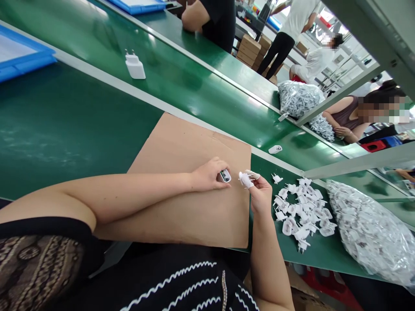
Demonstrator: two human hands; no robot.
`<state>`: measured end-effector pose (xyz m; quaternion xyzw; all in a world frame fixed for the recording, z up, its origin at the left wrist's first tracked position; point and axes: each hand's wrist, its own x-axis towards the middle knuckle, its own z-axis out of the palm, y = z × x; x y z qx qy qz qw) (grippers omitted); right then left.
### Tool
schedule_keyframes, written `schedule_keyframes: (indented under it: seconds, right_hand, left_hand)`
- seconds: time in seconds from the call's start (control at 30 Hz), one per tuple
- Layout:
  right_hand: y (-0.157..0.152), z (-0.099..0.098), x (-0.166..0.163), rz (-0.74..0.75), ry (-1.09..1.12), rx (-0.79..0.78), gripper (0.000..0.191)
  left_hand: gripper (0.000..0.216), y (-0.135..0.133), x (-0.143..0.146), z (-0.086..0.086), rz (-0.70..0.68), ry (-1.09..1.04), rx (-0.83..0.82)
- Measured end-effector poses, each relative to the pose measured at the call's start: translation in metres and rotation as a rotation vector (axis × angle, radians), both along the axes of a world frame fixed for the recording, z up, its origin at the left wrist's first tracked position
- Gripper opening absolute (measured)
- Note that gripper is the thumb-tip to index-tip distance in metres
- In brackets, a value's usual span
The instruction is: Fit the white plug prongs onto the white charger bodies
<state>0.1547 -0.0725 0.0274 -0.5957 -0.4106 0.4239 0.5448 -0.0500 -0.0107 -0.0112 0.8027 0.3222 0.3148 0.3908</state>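
A clear plastic bag point(369, 233) at the right end of the green bench point(65, 129) is stuffed with small white parts, and a loose heap of white plug pieces point(303, 209) lies beside it. Over the brown cardboard sheet point(191, 147), the left hand point(209, 175) is curled round a small white charger body point(225, 176) (grey end face outward). Just beside it, the right hand point(260, 193) pinches a white pronged plug piece point(244, 179).
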Motion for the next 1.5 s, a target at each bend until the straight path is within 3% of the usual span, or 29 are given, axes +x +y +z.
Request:
schedule_keyframes:
  seconds: [0.13, 0.23, 0.37, 0.43, 0.57, 0.67, 0.83, 1.07, 1.5]
  right_hand:
    - [-0.002, -0.004, 0.001, 0.019, -0.019, 0.03, 0.033]
    - [-0.003, -0.005, 0.001, 0.053, -0.05, 0.058, 0.027]
    - [-0.008, -0.001, -0.001, 0.175, -0.103, 0.099, 0.032]
    - [-0.011, 0.001, -0.003, 0.18, -0.281, 0.176, 0.027]
    - [-0.013, 0.002, -0.006, 0.135, -0.856, 0.446, 0.011]
    - [-0.007, -0.001, -0.007, 0.213, -1.012, 0.53, 0.015]
    - [0.002, -0.002, -0.008, 0.281, -1.04, 0.569, 0.018]
    - [-0.001, -0.001, -0.012, 0.196, -1.037, 0.557, 0.017]
    - [0.002, 0.002, -0.012, 0.261, -1.133, 0.539, 0.015]
  left_hand:
    - [0.051, -0.001, 0.001, 0.006, 0.058, 0.051, -0.022]
    - [0.062, -0.004, -0.002, 0.008, 0.081, 0.001, -0.152]
    - [0.036, -0.006, -0.004, 0.004, -0.006, -0.132, -0.313]
    - [0.027, -0.004, -0.003, 0.002, -0.022, -0.156, -0.289]
    - [0.023, -0.001, 0.001, 0.002, -0.042, -0.174, -0.243]
    - [0.021, 0.0, 0.001, 0.003, -0.039, -0.172, -0.228]
    - [0.02, 0.001, 0.001, 0.002, -0.041, -0.15, -0.223]
    - [0.021, 0.004, 0.001, 0.003, -0.039, -0.112, -0.235]
    - [0.018, 0.005, 0.001, 0.0, -0.057, -0.164, -0.197]
